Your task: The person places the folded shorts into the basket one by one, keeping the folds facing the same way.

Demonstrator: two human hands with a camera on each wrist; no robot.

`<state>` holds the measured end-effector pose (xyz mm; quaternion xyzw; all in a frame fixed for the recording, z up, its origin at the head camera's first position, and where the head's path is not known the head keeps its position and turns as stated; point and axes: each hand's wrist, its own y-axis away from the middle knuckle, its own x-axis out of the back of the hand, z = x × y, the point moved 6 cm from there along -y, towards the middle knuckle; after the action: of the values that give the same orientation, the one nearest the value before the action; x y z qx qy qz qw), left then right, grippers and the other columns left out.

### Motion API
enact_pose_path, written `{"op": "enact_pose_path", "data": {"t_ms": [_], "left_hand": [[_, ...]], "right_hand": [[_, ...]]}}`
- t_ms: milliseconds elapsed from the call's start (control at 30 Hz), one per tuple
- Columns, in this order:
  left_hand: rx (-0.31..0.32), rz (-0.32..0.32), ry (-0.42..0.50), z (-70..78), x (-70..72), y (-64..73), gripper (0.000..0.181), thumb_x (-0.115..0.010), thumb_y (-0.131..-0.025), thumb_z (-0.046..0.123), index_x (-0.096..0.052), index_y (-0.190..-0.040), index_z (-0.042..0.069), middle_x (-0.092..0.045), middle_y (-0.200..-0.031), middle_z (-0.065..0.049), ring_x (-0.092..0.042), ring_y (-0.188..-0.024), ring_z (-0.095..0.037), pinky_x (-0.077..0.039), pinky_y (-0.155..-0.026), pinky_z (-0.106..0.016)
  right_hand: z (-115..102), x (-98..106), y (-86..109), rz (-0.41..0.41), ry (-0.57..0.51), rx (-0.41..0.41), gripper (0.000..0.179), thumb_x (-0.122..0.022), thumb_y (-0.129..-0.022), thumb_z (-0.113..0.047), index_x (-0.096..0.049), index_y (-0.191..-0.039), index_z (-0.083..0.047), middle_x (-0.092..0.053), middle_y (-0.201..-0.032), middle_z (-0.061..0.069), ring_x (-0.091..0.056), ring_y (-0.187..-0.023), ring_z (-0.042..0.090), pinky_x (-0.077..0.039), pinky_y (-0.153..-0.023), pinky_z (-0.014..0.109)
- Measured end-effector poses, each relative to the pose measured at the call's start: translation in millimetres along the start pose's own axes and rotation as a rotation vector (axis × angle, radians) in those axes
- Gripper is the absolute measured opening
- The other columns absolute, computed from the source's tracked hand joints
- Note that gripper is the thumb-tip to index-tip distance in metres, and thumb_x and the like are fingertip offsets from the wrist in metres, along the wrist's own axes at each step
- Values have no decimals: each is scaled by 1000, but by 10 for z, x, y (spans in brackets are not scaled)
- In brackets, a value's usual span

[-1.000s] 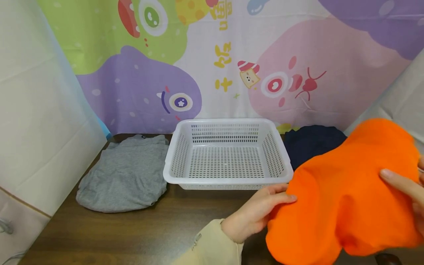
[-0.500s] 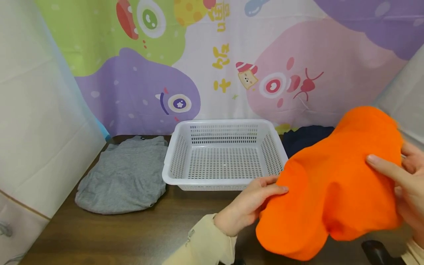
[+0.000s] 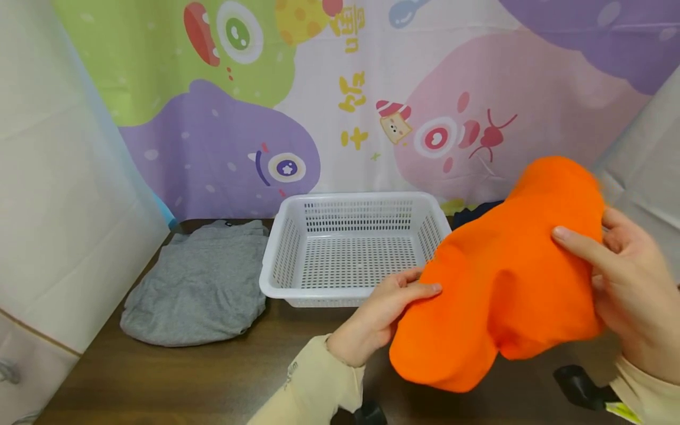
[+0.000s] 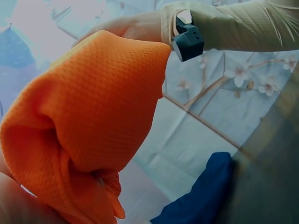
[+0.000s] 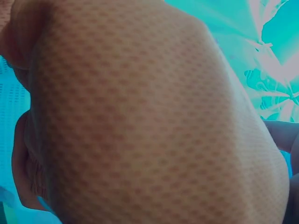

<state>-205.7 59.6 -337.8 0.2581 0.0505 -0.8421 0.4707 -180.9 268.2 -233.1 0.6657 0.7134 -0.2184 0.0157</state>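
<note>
Both hands hold up an orange, mesh-textured garment (image 3: 494,283), bunched into a loose fold above the table's right half. My left hand (image 3: 374,316) pinches its left edge, thumb on top and fingers underneath. At the right side my right hand (image 3: 632,289) grips it, the thumb lying on its face and the other fingers partly hidden behind. In the left wrist view the orange garment (image 4: 107,102) droops in soft folds; in the right wrist view the cloth (image 5: 140,116) fills most of the picture. Its lower left overlaps the front right corner of a white basket (image 3: 319,293) in the head view.
A folded grey garment (image 3: 196,289) lies left of the basket on the brown table (image 3: 175,383). Behind the orange cloth, a navy garment (image 3: 473,213) shows only in part. A cartoon-printed curtain (image 3: 350,171) closes off the back.
Both hands have carried the orange garment leftward, closer to the basket, and its lower edge has risen in the head view. More of the navy garment is covered. The grey garment and basket stay put.
</note>
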Motion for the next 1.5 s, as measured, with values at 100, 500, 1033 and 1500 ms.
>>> {"op": "enact_pose_path", "data": {"t_ms": [100,500,1033,1500], "left_hand": [[-16,7,-8,40,43,7,34,-58,-86,12,-55,-119,4,-62,-100,-4,-61,-84,-13,-50,-79,-26],[-38,57,8,193,226,8,32,-56,-87,12,-55,-117,1,-61,-95,-2,-60,-81,-12,-50,-75,-23],[-109,145,4,448,444,78,38,-53,-88,11,-49,-124,-1,-60,-96,-1,-59,-82,-11,-49,-75,-22],[-146,196,51,672,650,139,31,-48,-91,11,-50,-121,3,-60,-93,1,-59,-80,-11,-49,-75,-22]], "right_hand": [[16,-66,-41,-21,-23,-4,35,-42,-90,10,-39,-123,0,-64,-95,10,-65,-75,22,-54,-60,34],[86,-252,-220,-65,-88,-26,28,-43,-91,6,-40,-118,0,-65,-82,9,-64,-69,20,-54,-58,32],[201,-437,-430,-185,-185,-10,18,-39,-94,2,-43,-111,1,-56,-89,7,-57,-79,18,-50,-68,26],[294,-636,-539,-223,-97,-99,31,-46,-92,0,-35,-121,-1,-60,-98,5,-59,-86,17,-52,-75,26]]}}
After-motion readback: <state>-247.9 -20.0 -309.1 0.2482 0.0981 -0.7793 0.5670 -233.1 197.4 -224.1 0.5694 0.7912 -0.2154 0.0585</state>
